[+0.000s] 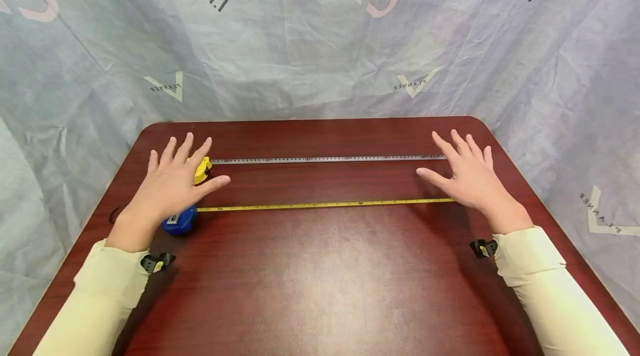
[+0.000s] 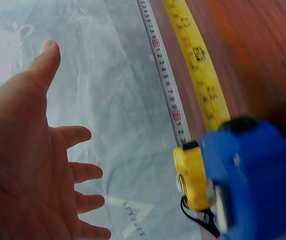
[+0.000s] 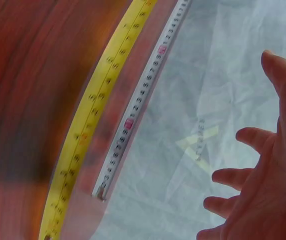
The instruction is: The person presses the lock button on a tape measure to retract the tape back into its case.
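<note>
Two tape measures lie on the table, each with its blade drawn out to the right. The blue tape measure (image 2: 255, 185) has a yellow blade (image 1: 320, 204); the smaller yellow tape measure (image 2: 191, 177) has a white blade (image 1: 320, 159) and a black wrist cord. My left hand (image 1: 172, 178) is held above the two cases with fingers spread, holding nothing and partly covering them in the head view. Over the blades' far ends my right hand (image 1: 470, 178) is spread too, with nothing in it. The white blade's metal end hook (image 3: 101, 192) shows in the right wrist view.
The dark red wooden table (image 1: 330, 278) has rounded back corners. Grey printed sheeting (image 1: 310, 56) hangs behind it and along both sides. Each wrist wears a small black camera strap, the left one (image 1: 158, 263) and the right one (image 1: 483, 248), beside pale sleeves.
</note>
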`<act>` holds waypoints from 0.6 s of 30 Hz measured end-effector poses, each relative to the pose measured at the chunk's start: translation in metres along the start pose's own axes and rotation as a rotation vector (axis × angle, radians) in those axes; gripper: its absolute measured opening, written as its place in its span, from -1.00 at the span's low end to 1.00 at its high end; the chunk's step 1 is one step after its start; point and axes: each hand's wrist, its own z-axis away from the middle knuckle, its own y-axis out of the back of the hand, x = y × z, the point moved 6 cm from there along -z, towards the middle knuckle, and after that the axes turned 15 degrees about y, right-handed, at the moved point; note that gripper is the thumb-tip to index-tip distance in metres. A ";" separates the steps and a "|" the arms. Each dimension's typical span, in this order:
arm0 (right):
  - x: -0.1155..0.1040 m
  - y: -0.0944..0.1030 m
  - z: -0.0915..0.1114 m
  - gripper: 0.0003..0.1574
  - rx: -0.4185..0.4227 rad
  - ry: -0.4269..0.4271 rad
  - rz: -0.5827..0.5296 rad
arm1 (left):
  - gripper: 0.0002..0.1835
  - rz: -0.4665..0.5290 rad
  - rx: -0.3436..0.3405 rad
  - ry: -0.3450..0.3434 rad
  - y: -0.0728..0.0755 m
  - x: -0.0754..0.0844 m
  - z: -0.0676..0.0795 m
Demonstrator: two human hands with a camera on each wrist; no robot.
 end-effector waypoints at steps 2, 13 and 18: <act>0.005 0.000 0.004 0.19 0.001 -0.006 -0.005 | 0.11 0.002 -0.003 -0.003 0.002 -0.005 0.002; 0.022 0.007 0.023 0.18 0.029 -0.005 -0.025 | 0.06 0.034 -0.009 -0.031 0.004 -0.032 0.009; 0.032 0.009 0.030 0.15 0.074 0.037 -0.065 | 0.06 0.066 -0.016 -0.060 0.004 -0.041 0.014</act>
